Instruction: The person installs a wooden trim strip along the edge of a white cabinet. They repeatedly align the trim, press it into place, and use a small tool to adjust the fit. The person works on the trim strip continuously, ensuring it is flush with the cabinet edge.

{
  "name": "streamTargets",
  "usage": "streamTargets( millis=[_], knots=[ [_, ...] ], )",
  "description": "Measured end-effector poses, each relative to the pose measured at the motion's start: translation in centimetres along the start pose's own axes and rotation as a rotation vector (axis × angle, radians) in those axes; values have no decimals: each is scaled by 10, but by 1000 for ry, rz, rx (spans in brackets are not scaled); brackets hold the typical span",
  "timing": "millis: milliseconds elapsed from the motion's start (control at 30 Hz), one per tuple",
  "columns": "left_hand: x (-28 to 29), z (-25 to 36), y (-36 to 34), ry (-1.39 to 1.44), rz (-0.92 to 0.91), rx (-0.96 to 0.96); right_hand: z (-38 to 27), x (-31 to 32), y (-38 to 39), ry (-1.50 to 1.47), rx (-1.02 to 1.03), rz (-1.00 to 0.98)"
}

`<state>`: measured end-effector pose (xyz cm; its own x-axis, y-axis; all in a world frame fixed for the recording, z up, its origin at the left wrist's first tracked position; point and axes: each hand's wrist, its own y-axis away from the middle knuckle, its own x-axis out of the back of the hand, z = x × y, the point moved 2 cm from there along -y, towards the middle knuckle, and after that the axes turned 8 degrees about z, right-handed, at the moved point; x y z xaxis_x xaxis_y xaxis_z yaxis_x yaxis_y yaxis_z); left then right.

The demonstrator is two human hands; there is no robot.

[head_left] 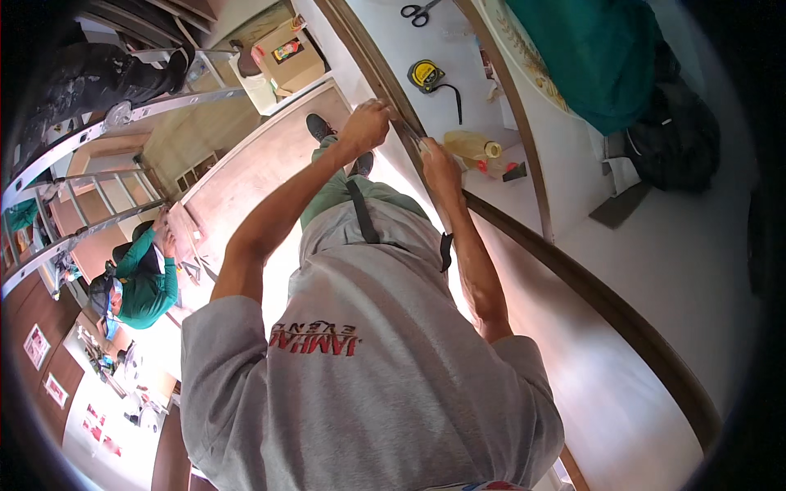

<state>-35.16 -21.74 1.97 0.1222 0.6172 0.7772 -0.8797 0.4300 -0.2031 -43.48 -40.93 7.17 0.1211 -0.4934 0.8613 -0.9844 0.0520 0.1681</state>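
My left hand (366, 124) is closed in a pinch at the brown edge strip (413, 143) of a white counter. Just right of it, my right hand (440, 170) has its fingers drawn together against the same strip. A thin, pale, shiny sliver seems to stretch between them, too small to name. On the white surface beyond lie a yellow and black tape measure (425, 75) with a black strap and a pair of scissors (419, 14). Near my right hand, a clear bottle of yellowish liquid (469, 146) rests on its side beside a small red item (496, 168).
Metal ladders (123, 114) stand at the left, with a dark-clothed person (98, 78) close to one. Below, a person in green (147, 286) works at a board. A cardboard box (291, 61) sits at the far side. Green cloth (581, 65) and a black bag (675, 135) are at upper right.
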Motion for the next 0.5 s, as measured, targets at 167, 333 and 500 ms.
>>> streamTargets(
  millis=[167,333,500],
  knots=[
    [-26,20,53,656,0,548,5,-10,-12,83,27,-36],
    [-60,40,56,1048,158,765,3,-5,-22,119,130,-65],
    [-61,49,36,1246,207,1034,-6,2,-31,159,120,-105]
  ],
)
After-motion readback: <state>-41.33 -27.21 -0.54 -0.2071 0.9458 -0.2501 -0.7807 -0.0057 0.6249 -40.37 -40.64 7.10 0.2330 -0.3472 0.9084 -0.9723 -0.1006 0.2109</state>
